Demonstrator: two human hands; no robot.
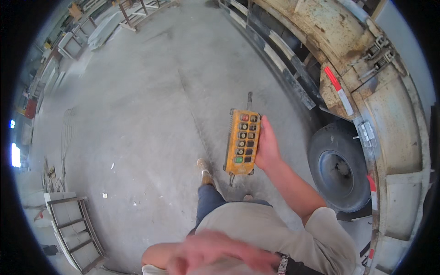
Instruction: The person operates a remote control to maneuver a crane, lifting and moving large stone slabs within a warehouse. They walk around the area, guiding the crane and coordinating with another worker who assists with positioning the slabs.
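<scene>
Remote [239,158] surroundings: floor [137,114] spreads ahead and left of the right hand [269,146]; a dirty vehicle [398,133] stands to its right.
Wheel [341,169]: right of that hand, well apart.
Frame [71,223]: far left of the left hand [213,250].
Left hand: blurred, nearer the body than the remote and apart from it; whether spread or pressed together, I cannot tell.
Right hand: nearer one, wrapped around the remote's right side.
Remote: just left of the right palm, above the floor, long axis running away from the body.
Buttons [243,135]: two columns, left of the right fingers, facing up.
</scene>
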